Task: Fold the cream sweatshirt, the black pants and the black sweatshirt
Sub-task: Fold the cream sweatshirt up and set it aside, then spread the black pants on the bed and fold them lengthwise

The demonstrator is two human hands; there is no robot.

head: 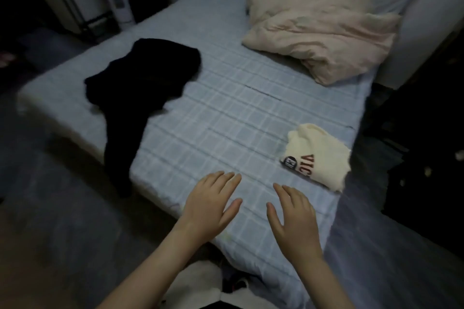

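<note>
The bed (pixel 226 113) with a pale blue checked sheet fills the middle. A crumpled pinkish duvet (pixel 319 25) lies at its far right. On the left, the black clothes (pixel 148 75) lie in one unfolded heap, with a part hanging over the left edge; I cannot tell the pants from the sweatshirt. The cream sweatshirt (pixel 319 155) lies folded near the right edge. At the near edge, the left hand (pixel 211 208) and the right hand (pixel 293 218) are flat with straight fingers, holding nothing.

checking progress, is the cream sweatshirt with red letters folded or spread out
Folded: the cream sweatshirt lies as a small compact bundle on the checked blue bed.
</note>
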